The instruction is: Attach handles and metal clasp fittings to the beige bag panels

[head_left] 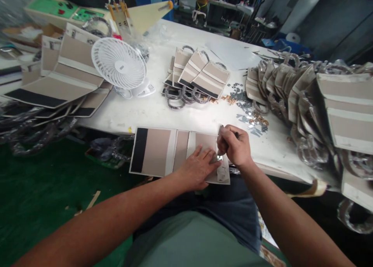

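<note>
A flat beige panel point(163, 150) with a black end strip and white stripes lies at the table's near edge, overhanging toward me. My left hand point(199, 167) lies flat on its right part, fingers stretched out, pressing it down. My right hand point(234, 144) is closed in a fist round a thin dark tool whose tip shows above the fingers, held upright over the panel's right end. A shiny metal piece sits at the panel's edge under that hand.
A white table point(151, 111) holds a white fan point(119, 67), a stack of finished panels with metal rings point(195, 77), scattered small metal parts point(247, 111), a long row of panels point(305, 100) at right and larger panels point(64, 73) at left. Green floor lies below left.
</note>
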A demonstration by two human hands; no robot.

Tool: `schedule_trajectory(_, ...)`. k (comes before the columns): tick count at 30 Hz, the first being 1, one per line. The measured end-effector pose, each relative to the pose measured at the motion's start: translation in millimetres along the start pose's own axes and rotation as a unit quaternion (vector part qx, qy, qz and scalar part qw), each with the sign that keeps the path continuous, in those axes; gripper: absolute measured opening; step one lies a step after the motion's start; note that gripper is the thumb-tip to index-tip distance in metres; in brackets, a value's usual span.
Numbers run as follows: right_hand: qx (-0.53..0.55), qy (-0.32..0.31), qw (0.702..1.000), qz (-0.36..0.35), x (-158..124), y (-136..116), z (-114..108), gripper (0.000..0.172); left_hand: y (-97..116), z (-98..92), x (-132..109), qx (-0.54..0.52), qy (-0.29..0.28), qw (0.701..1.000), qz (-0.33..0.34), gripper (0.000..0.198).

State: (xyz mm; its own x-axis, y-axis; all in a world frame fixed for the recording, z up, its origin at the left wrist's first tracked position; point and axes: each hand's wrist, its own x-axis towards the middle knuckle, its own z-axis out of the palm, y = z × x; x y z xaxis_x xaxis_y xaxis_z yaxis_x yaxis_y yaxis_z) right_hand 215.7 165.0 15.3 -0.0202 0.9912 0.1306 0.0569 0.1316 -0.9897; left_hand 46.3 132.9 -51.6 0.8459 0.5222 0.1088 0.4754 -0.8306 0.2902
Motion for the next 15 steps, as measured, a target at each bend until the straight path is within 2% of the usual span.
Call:
schedule_trajectory(4, -0.128, -0.089, 0.988, -0.007, 1.9, -4.9, 7.1, 0.041, -0.4, -0.8, 1.8, -0.015, 0.002, 1.0, -0.007, 0.093)
schedule_trajectory(7, -0.184, -0.125, 0.974, -0.037, 0.2, -0.7, 3.6, 0.037, -0.7, -3.7, 2.8, -0.014, 0.001, 1.0, -0.004, 0.093)
schedule_trajectory(10, -0.131, -0.093, 0.986, -0.038, -3.0, 7.5, -8.4, 0.039, -1.2, -5.9, 2.4, -0.014, -0.003, 1.0, -0.006, 0.09)
schedule_trajectory(13, 0.0, -0.022, 0.999, -0.023, -6.5, 8.7, -20.1, 0.04, -1.7, -5.4, 2.1, -0.007, -0.009, 1.0, -0.003, 0.089)
schedule_trajectory(15, 0.077, 0.019, 0.996, -0.044, -8.7, 5.0, -23.8, 0.036, -2.1, -4.0, 2.8, -0.004, -0.013, 1.0, -0.002, 0.091)
